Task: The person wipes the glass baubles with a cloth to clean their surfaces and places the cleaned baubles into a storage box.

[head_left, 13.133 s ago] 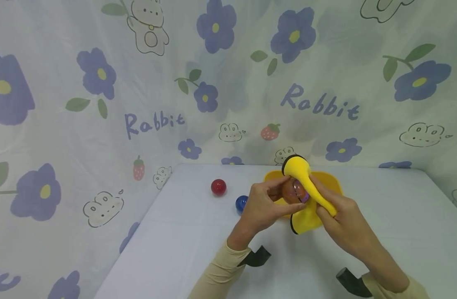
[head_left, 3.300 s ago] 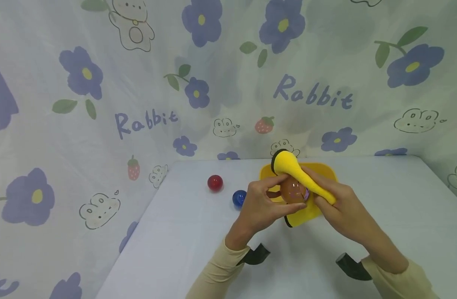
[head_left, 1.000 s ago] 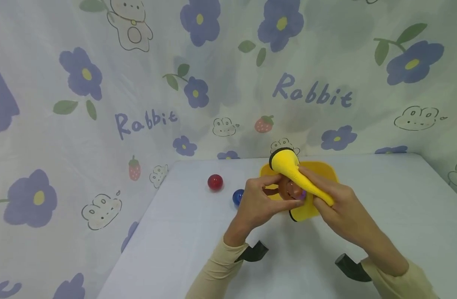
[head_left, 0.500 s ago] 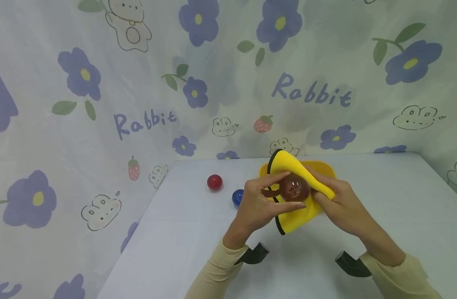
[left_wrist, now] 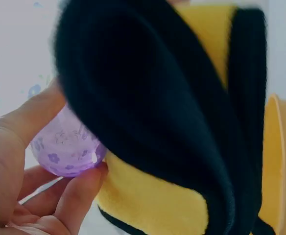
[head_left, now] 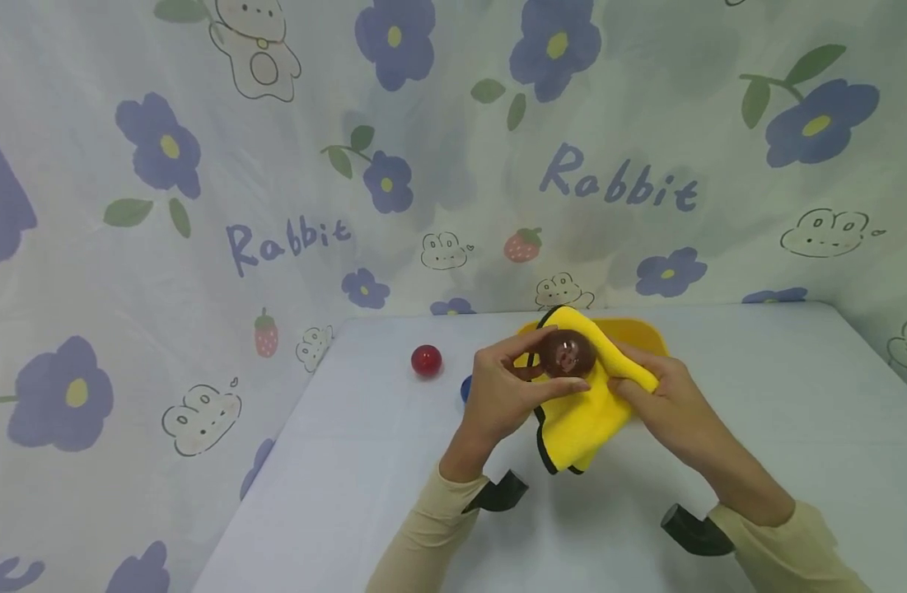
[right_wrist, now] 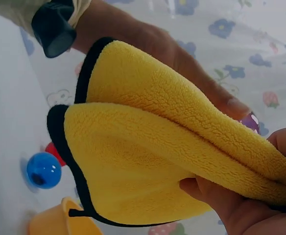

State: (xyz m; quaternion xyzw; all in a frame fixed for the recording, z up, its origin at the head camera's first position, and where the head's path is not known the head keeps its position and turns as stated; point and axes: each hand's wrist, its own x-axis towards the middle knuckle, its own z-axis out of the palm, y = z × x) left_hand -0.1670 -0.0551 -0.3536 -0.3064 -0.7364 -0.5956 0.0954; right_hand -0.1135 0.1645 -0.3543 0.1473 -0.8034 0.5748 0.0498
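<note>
My left hand (head_left: 501,391) holds a see-through purple ball (left_wrist: 67,147) between thumb and fingers, up off the table. Against the yellow behind it, the ball (head_left: 568,354) looks brownish in the head view. My right hand (head_left: 664,395) pinches a folded yellow cloth (right_wrist: 133,122) with black edging, its thumb on one side. The cloth (head_left: 586,420) hangs down behind and beside the ball, close to it; whether they touch I cannot tell. In the left wrist view the cloth's dark edging (left_wrist: 148,98) hides part of the ball.
A yellow bin (head_left: 638,331) stands behind the hands, partly covered by them and the cloth. On the white table (head_left: 349,478) are a red ball (head_left: 427,361) and a blue ball (right_wrist: 44,170), the latter mostly hidden behind my left hand in the head view. A printed curtain (head_left: 453,165) backs the table.
The cloth, earlier folded over the front of the ball, has swung off it and hangs lower, spread out. Both hands have shifted slightly left, the ball moving up and left.
</note>
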